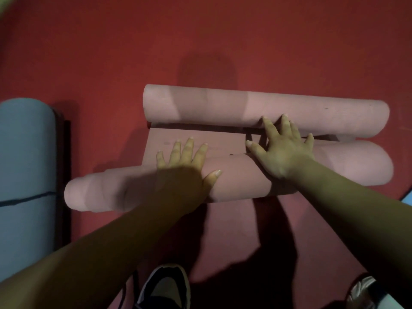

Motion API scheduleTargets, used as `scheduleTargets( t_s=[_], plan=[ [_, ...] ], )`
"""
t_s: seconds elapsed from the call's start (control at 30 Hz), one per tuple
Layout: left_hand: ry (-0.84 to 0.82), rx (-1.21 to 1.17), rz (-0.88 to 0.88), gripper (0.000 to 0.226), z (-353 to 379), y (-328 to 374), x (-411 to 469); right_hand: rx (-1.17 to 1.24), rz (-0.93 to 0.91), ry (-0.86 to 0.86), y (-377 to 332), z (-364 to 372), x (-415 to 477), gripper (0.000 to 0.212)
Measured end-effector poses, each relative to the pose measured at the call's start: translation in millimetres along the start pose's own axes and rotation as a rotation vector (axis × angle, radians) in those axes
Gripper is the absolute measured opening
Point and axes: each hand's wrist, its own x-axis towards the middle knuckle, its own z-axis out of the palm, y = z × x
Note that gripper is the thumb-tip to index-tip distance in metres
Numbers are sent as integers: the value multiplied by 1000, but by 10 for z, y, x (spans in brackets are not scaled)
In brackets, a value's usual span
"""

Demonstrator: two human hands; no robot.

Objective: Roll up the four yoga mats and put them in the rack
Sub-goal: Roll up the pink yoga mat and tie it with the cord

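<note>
1. A pink yoga mat, partly rolled, lies crosswise on a red floor (111, 52) in front of the person. Its near pink roll (240, 175) is uneven: the left end pokes out narrower and the right end is thicker.
2. Beyond this roll a short flat strip (214, 139) of the same pink mat lies on the floor.
3. A far pink roll (223, 105) lies parallel, just past the strip. Whether it is the same mat or a second one cannot be told.
4. The left hand (182, 170) presses palm down on the near roll, fingers straight and reaching onto the flat strip; its grip is not closed on anything.
5. The right hand (282, 152) lies flat on the near roll too, fingers spread, fingertips touching the far roll; its grip is also unclenched.
6. At the left edge a blue rolled mat (24, 157) lies lengthwise, well apart from the pink ones, with a dark bar (65, 175) along its right side.
7. At the bottom, a black-and-white shoe (166, 286) stands on the floor, and a silvery shoe (362, 291) shows at the lower right.
</note>
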Motion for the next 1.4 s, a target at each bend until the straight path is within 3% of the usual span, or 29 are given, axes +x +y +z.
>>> scheduleTargets(
  t_s=[0.17, 0.3, 0.53, 1.17, 1.4],
  plan=[
    [103, 18, 62, 78, 60, 39, -100, 14, 2, 4, -23, -31, 69, 87],
    [64, 30, 41, 79, 51, 19, 1, 2, -6, 20, -11, -33, 57, 87],
    [153, 22, 45, 77, 56, 2, 104, 10, 3, 30, -25, -72, 160, 88],
    [142, 94, 93, 81, 93, 7, 85, 1, -2, 59, -22, -81, 280, 86],
    [280, 56, 110, 75, 112, -26, 247, -13, 6, 54, -3, -106, 341, 87]
  ],
)
